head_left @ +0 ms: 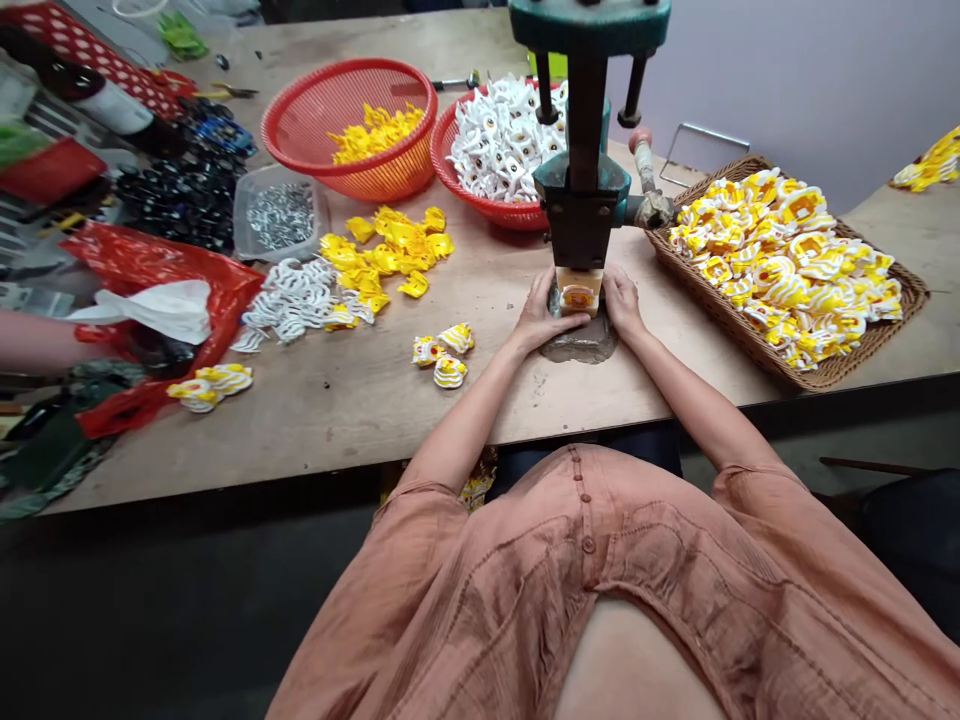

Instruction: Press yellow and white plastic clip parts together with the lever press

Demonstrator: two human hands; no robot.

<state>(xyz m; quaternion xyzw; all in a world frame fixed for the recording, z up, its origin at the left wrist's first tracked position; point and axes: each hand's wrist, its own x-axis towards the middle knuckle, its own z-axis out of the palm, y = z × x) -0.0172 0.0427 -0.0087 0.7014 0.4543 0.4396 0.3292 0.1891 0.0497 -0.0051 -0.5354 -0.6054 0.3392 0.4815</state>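
Left hand (535, 316) and right hand (624, 305) flank yellow-white plastic piece (580, 298) under dark ram (581, 240) of green metal press (589, 35).
Left thumb (574, 321) by piece's lower edge, hands either side, apparently to steady it; fingers (541, 290) partly hidden, can't tell if grasping.

Left hand (541, 318) and right hand (624, 302) flank a yellow-white piece (580, 299) (under the press (586, 130)).

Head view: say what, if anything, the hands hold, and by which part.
Cannot be told: the left hand and right hand flank a small yellow-and-white plastic piece beneath the green metal press, left thumb near the piece's lower edge.
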